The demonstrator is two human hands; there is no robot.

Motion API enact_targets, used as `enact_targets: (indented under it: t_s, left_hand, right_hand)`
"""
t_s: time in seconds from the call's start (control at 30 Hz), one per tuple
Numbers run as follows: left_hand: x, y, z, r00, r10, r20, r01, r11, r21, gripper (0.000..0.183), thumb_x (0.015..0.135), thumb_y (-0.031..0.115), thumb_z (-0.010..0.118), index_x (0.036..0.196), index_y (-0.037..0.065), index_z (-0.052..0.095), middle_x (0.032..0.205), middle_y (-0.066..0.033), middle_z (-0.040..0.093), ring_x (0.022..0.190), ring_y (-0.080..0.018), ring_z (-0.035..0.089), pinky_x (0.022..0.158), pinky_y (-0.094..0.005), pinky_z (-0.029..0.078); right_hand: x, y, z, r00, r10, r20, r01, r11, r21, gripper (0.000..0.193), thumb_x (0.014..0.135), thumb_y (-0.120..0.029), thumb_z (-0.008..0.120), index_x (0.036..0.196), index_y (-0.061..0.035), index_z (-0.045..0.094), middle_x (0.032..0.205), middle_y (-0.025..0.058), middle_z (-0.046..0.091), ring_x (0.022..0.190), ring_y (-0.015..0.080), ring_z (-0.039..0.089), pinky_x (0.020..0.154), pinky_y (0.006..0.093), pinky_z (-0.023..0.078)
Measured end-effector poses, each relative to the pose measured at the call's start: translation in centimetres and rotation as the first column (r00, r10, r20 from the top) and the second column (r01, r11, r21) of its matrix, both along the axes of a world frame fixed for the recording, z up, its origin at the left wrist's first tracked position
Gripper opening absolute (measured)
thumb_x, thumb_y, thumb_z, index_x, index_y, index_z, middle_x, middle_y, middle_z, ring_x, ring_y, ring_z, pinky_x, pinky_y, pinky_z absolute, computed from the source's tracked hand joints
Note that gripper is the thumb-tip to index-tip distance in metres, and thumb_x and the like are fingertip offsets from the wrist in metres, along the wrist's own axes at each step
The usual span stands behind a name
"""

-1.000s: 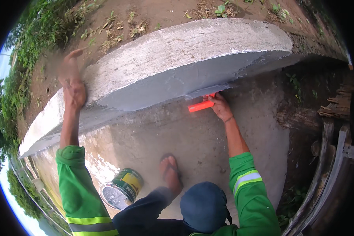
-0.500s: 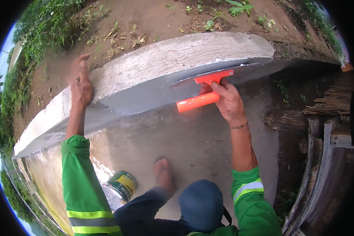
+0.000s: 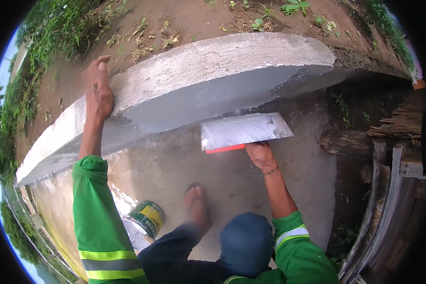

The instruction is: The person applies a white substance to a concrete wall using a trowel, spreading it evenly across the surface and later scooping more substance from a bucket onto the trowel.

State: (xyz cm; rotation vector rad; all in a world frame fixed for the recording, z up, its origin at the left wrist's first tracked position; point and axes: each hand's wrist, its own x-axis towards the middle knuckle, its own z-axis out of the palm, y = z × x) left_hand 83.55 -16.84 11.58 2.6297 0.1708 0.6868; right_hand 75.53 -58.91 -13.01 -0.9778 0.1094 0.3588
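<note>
My right hand (image 3: 261,156) is closed round the orange-red handle of a plastering trowel (image 3: 246,131). The trowel's flat metal blade faces up, smeared with pale wet material, and it hides most of my fingers. It is held just off the lower edge of a low curved wall (image 3: 208,60). Wet grey coating covers the wall's near side (image 3: 184,106); its broad top is whitish and rough. At the left, my left hand (image 3: 99,99) rests against the top edge of this wall, fingers stretched out and holding nothing.
A green and yellow tin (image 3: 148,218) stands on the concrete floor (image 3: 165,170) beside my sandalled foot (image 3: 195,203). Weathered wooden boards (image 3: 381,189) stand at the right. Beyond the wall lies brown soil (image 3: 194,21) with green plants (image 3: 61,35) at the left.
The trowel has come away from the wall's coated side and down toward me, its blade turning face up. My left hand has stayed in place.
</note>
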Motion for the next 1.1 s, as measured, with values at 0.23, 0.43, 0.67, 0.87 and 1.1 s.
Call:
enact_targets:
  t_s: [0.23, 0.43, 0.67, 0.87, 1.1]
  left_hand:
    - [0.0, 0.4, 0.3, 0.999, -0.02, 0.044, 0.019, 0.999, 0.028, 0.047, 0.102, 0.039, 0.028, 0.116, 0.006, 0.06, 0.115, -0.0179, 0.06, 0.113, -0.0337, 0.048, 0.101, -0.0415, 0.034]
    - [-0.3, 0.9, 0.3, 0.999, -0.002, 0.045, 0.0, 0.999, 0.041, 0.049, 0.102, 0.041, 0.028, 0.117, 0.008, 0.06, 0.115, -0.016, 0.061, 0.115, -0.0331, 0.047, 0.102, -0.0419, 0.032]
    - [-0.2, 0.7, 0.2, 1.0, 0.003, 0.013, -0.003, 1.0, 0.024, 0.049, 0.102, 0.043, 0.026, 0.12, 0.012, 0.059, 0.117, -0.0127, 0.06, 0.119, -0.0285, 0.045, 0.105, -0.0407, 0.025]
    - [-0.4, 0.6, 0.2, 0.999, 0.008, 0.045, -0.01, 0.999, 0.053, 0.045, 0.102, 0.04, 0.029, 0.119, 0.012, 0.059, 0.115, -0.0107, 0.061, 0.119, -0.0274, 0.046, 0.104, -0.0404, 0.026]
    - [-0.2, 0.6, 0.2, 0.998, 0.007, 0.061, -0.011, 0.998, 0.061, 0.044, 0.102, 0.04, 0.03, 0.118, 0.011, 0.059, 0.116, -0.0107, 0.06, 0.12, -0.0275, 0.045, 0.104, -0.0407, 0.026]
  right_hand:
    - [3.7, 6.0, -6.7, 0.984, 0.175, -0.04, -0.179, 0.969, -0.17, 0.031, 0.091, -0.006, 0.057, 0.122, -0.0019, 0.056, 0.114, 0.0106, 0.06, 0.114, 0.0241, 0.054, 0.104, 0.0344, 0.038]
    - [5.5, 8.3, -7.2, 0.96, 0.232, -0.154, -0.229, 0.973, 0.039, 0.017, 0.09, -0.008, 0.058, 0.107, -0.0023, 0.059, 0.101, 0.0051, 0.06, 0.099, 0.0195, 0.058, 0.095, 0.0345, 0.044]
    - [7.0, 8.3, -6.2, 0.956, 0.288, -0.062, -0.286, 0.958, 0.034, 0.022, 0.09, -0.011, 0.06, 0.109, -0.0011, 0.06, 0.107, 0.0074, 0.063, 0.098, 0.0179, 0.058, 0.093, 0.0339, 0.045]
    - [6.5, 8.5, 1.0, 0.968, 0.25, -0.036, -0.251, 0.968, -0.008, 0.024, 0.091, -0.013, 0.06, 0.111, 0.0006, 0.059, 0.106, 0.009, 0.064, 0.098, 0.018, 0.058, 0.093, 0.0337, 0.045]
    - [6.7, 9.2, 17.8, 0.961, 0.265, 0.08, -0.268, 0.963, 0.028, 0.029, 0.094, -0.014, 0.057, 0.116, 0.0054, 0.056, 0.106, 0.0132, 0.065, 0.096, 0.0209, 0.061, 0.092, 0.0362, 0.047]
